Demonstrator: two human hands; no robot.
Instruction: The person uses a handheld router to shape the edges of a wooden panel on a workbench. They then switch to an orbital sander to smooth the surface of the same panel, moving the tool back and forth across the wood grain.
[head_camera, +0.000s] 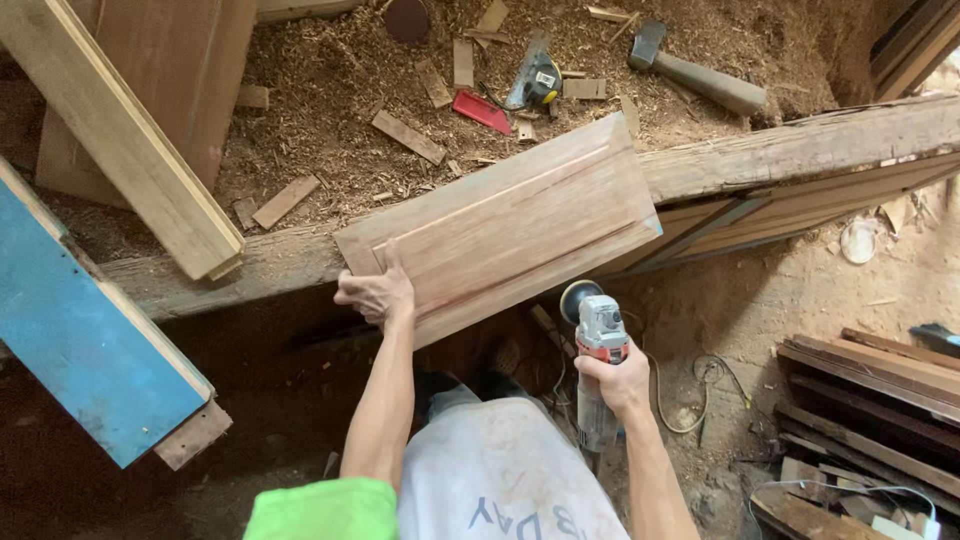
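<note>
Our left hand (378, 293) grips the lower corner of the grooved wooden panel (500, 225), which lies tilted across the sawdust-strewn counter (330, 60), overhanging its edge. Our right hand (620, 380) clenches an angle grinder (597, 330), disc seemingly just beside the panel's lower edge. Held one-handed, the panel could pivot or slide, and the disc could gouge it.

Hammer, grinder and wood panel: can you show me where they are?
Hammer (700, 72), head view, on its handle.
Grinder (600, 335), head view, on its red-grey body above the right hand.
Panel (510, 225), head view, on its flat middle face.
</note>
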